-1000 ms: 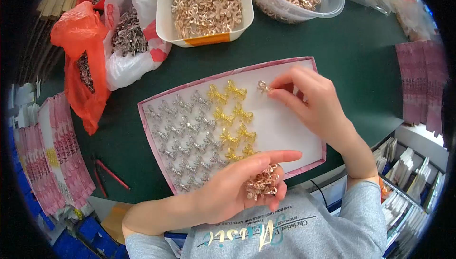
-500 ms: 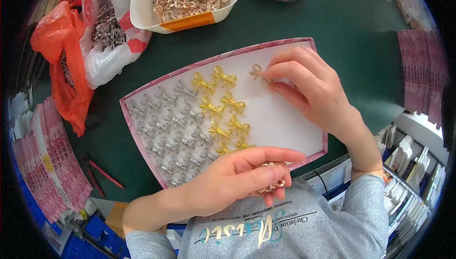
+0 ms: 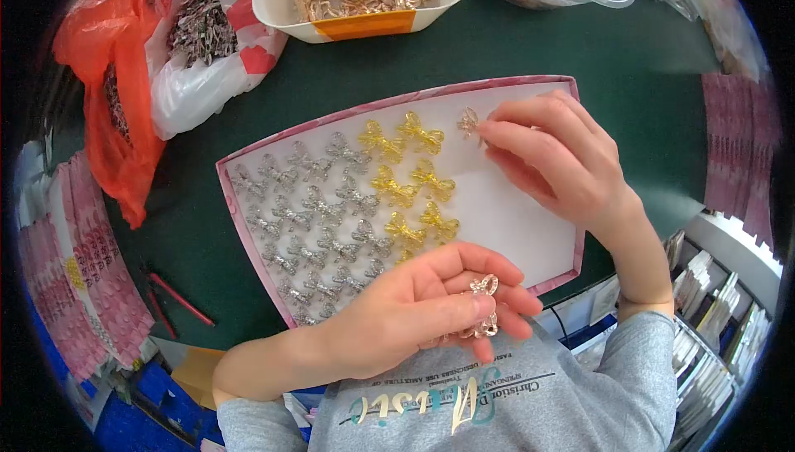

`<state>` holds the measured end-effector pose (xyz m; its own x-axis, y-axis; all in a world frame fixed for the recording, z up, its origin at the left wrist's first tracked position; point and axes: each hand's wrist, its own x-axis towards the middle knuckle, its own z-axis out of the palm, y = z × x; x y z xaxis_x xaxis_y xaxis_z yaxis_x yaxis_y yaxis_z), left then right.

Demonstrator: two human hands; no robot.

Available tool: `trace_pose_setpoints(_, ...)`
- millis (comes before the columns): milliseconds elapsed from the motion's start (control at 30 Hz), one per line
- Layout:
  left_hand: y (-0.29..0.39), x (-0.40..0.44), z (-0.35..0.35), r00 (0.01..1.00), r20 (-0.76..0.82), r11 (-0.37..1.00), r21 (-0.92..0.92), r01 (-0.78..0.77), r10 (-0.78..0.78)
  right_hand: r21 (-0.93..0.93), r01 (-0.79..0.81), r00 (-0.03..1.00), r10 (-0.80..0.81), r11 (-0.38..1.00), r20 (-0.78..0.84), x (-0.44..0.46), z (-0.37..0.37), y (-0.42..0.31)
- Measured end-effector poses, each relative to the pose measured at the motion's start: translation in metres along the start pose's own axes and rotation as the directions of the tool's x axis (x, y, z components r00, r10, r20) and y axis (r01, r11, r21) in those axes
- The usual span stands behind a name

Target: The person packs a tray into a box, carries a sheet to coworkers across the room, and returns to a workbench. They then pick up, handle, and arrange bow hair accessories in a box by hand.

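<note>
Green counter (image 3: 538, 48) under tray (image 3: 522, 212), pink stacks (image 3: 739, 149) right, "Music" shirt (image 3: 538, 423) nearside. Right hand (image 3: 571, 154) pinches rose-gold piece (image 3: 467, 122); left hand (image 3: 397, 323) cups a bunch (image 3: 485, 288).

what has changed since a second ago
In the left hand, the thumb has come across the rose-gold pieces, which lay exposed in the palm. The bow piece held by the right hand now shows more fully. Nothing was visibly let go. The silver bows and gold bows stayed put in the tray.

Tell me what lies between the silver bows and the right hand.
The head view shows gold bows, bare white tray floor, then the rose-gold piece at the right hand's fingertips.
</note>
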<state>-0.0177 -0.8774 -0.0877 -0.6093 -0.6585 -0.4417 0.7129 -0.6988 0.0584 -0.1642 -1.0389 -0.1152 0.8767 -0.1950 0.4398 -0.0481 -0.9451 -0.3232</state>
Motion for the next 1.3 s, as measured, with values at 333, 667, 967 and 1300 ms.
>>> trace_pose_setpoints(333, 0.005, -0.001, 0.000, 1.000, 0.028, 1.000, 0.016, 0.011, -0.012, 0.012, -0.036, 0.999, 0.036, 0.999, -0.006, 0.005, 0.014, -0.003)
trace_pose_setpoints(667, 0.006, 0.000, 0.004, 1.000, 0.002, 0.987, 0.162, 0.026, -0.027, 0.009, -0.061, 0.998, 0.061, 0.998, -0.016, 0.002, 0.015, -0.001)
trace_pose_setpoints(967, 0.001, 0.003, 0.004, 0.992, -0.091, 0.992, 0.100, -0.078, 0.087, 0.533, -0.419, 0.907, 0.312, 0.735, 0.283, -0.004, -0.027, -0.024)
trace_pose_setpoints(1300, 0.001, 0.006, 0.005, 0.994, -0.103, 0.993, 0.118, -0.021, 0.033, 0.758, -0.527, 0.846, 0.325, 0.384, 0.423, -0.009, -0.042, -0.036)
